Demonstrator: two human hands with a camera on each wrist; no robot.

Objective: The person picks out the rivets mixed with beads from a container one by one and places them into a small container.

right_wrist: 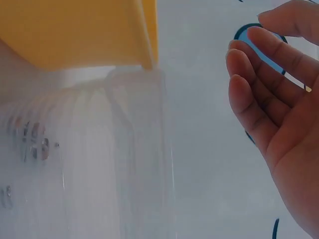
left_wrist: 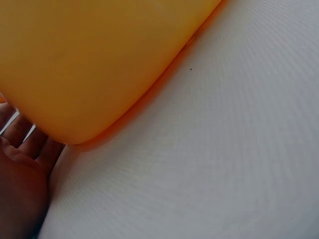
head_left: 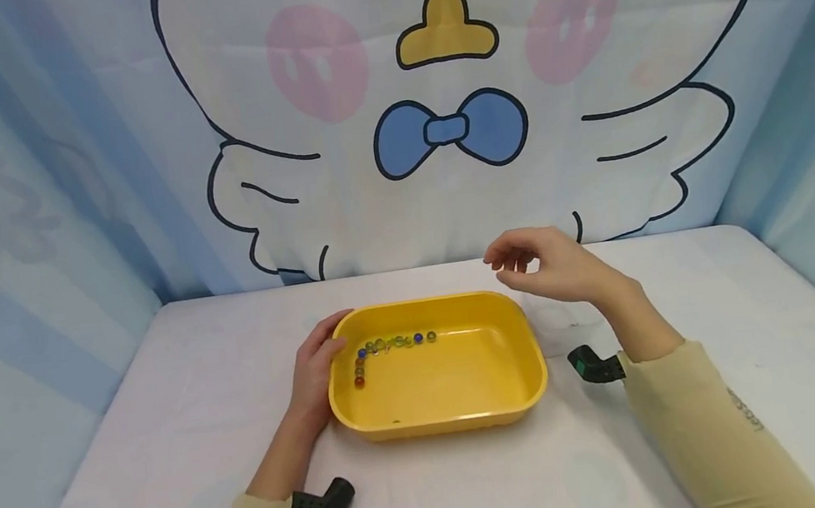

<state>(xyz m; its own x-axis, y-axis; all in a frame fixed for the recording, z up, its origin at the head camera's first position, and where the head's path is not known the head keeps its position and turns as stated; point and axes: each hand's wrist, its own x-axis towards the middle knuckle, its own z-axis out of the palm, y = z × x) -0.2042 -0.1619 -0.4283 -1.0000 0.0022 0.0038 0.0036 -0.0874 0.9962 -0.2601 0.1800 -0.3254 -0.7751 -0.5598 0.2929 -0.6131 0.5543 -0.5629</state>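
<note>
A yellow plastic tray (head_left: 452, 379) sits on the white table. Inside it, several small glass marbles (head_left: 419, 338) form a bent row along the back and left side. My left hand (head_left: 313, 378) grips the tray's left edge, thumb over the rim; its fingers lie along the outer wall in the left wrist view. Past the tray's back right corner, my right hand (head_left: 552, 264) hovers in the air with loosely bent fingers and nothing in them. Below that hand, to the tray's right, a clear plastic container (right_wrist: 99, 149) shows in the right wrist view.
Behind the table hangs a pale curtain (head_left: 458, 206) printed with a cartoon figure and a blue bow tie. Side curtains (head_left: 19, 290) close in the left and right. White cloth covers the tabletop (head_left: 188, 379). Both wrists wear a black camera (head_left: 594, 365).
</note>
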